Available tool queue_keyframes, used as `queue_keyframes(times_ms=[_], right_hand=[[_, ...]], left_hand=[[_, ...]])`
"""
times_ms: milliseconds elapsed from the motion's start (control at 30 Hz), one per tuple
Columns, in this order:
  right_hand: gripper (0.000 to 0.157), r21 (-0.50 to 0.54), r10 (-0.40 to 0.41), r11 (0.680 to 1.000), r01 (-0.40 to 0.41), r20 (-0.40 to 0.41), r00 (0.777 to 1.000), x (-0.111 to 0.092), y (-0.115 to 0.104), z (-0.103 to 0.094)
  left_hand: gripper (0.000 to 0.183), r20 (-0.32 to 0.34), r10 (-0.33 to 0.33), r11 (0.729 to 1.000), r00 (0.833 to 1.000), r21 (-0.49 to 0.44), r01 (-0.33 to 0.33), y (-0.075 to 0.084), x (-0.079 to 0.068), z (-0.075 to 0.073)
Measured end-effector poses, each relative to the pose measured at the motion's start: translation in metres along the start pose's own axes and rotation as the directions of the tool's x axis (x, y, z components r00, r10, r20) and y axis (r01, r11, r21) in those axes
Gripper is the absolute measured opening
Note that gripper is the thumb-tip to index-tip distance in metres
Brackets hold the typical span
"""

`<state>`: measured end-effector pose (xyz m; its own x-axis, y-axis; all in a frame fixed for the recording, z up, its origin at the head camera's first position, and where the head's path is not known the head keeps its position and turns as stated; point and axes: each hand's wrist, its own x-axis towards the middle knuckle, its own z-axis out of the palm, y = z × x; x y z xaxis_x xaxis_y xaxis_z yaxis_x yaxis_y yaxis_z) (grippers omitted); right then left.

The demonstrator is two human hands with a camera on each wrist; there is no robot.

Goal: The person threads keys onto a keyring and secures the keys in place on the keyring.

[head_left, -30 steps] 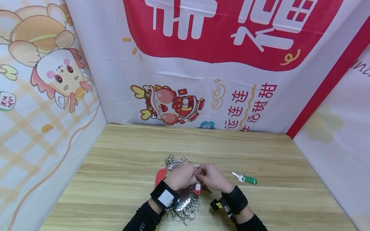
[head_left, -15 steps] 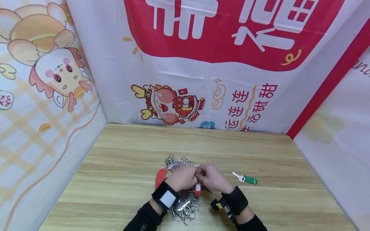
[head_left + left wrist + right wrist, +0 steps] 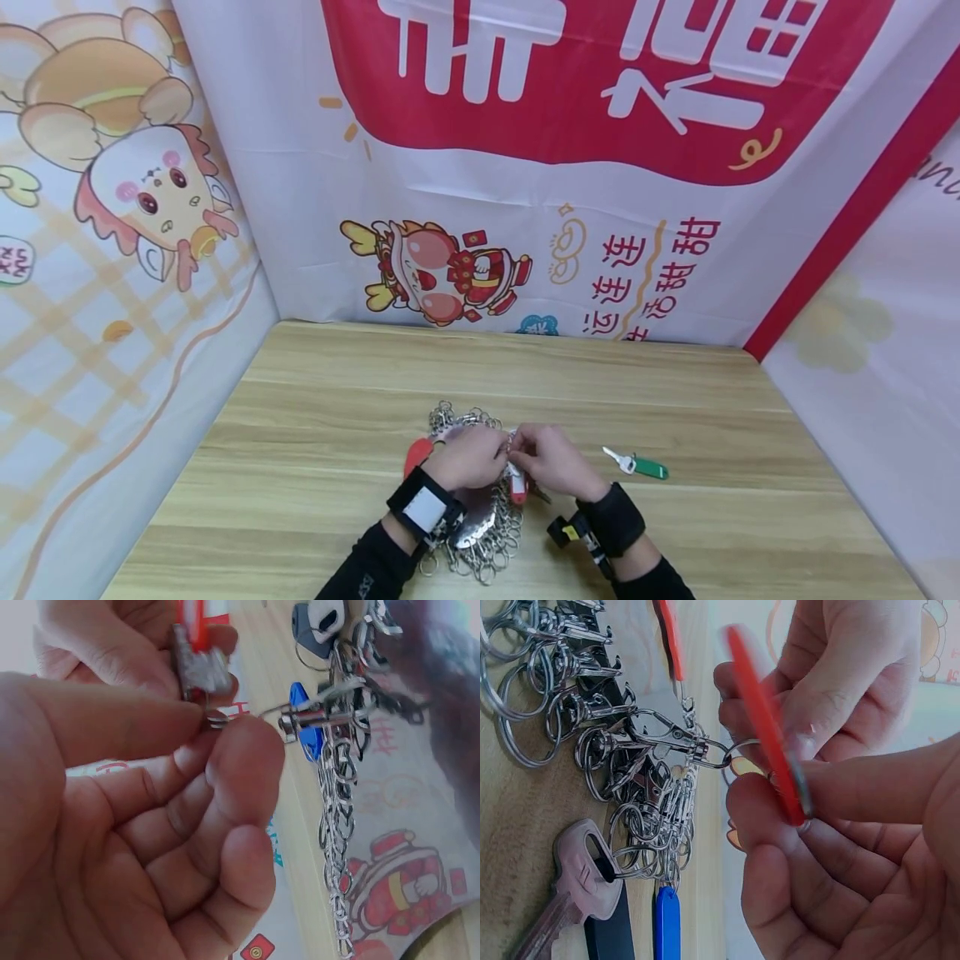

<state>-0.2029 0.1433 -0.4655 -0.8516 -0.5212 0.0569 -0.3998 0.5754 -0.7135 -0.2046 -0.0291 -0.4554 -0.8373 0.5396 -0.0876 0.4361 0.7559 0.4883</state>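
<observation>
Pale wood is carrying everything: the worktop (image 3: pixel 337 392) is reaching back to a printed cloth (image 3: pixel 525 192) at its far edge; toward its near edge, about midway between the sides, a silvery metal disc (image 3: pixel 474 530) is lying, with many clasps (image 3: pixel 486 560) and rings hanging round its rim.

The 2 hands are working close together at the disc's right side; the left hand (image 3: pixel 471 458) is pinching a thin split ring (image 3: pixel 742 742) between thumb and forefinger, its wrist sitting slightly farther toward the worktop's left edge than 0.5 s ago; the right hand (image 3: pixel 551 460) is grasping a red tag (image 3: pixel 518 487) and keeping nearly the same place.

Nearer the worktop's right edge, a green tag (image 3: pixel 650 468) with its key (image 3: pixel 618 459) is lying apart, unmoved.

The red tag is hanging between the hands, now showing a little farther right, with more of its white label facing up; it is blurring in the right wrist view, so it is probably being turned; that is suggesting the fine work beside 1 clasp (image 3: pixel 667 733) is continuing; whether the ring is going on or coming off, I am not managing to tell.
</observation>
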Motion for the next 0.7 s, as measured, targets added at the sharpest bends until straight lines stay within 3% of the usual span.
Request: queue_keyframes(times_ms=[400,700], right_hand=[[0.007,0.041,0.04,0.998,-0.039,-0.039,0.998,-0.0004,0.0,0.0013],[0.003,0.038,0.024,0.999,-0.024,0.009,1.0,0.0008,-0.0014,-0.0008]], left_hand=[[0.025,0.029,0.053,0.998,0.998,-0.027,-0.053,-0.0054,0.0006,-0.0016],[0.025,0.027,0.032,0.999,0.999,-0.02,-0.032,-0.0023,-0.0014,-0.0021]])
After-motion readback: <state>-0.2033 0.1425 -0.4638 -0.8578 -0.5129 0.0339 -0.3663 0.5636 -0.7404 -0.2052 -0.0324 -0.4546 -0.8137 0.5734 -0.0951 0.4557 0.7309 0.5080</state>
